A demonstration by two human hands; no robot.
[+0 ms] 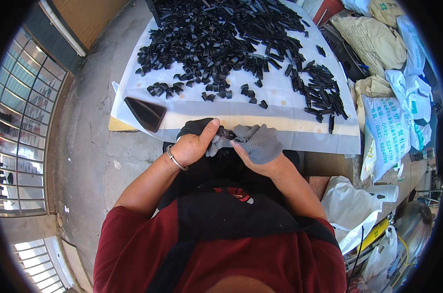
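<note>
Close in front of my body, at the near edge of the table, both hands meet on a small black plastic part [226, 133]. My left hand [194, 139], in a dark glove with the thumb bare, is closed on its left end. My right hand [258, 144], in a grey dotted glove that also leaves the thumb uncovered, pinches the other end. Fingers cover much of the part, so its full shape is hidden. Beyond them, a big heap of short curved black plastic pieces [197, 53] covers the sheeted table [275, 110]. Longer, narrow black pieces [321, 90] lie at its right.
A dark phone [145, 113] lies at the table's near left corner. Stuffed sacks [385, 132] crowd the right side, with a white plastic bag [348, 205] and a white cup-like object [383, 193] nearer me. A barred window [23, 112] stands at the left.
</note>
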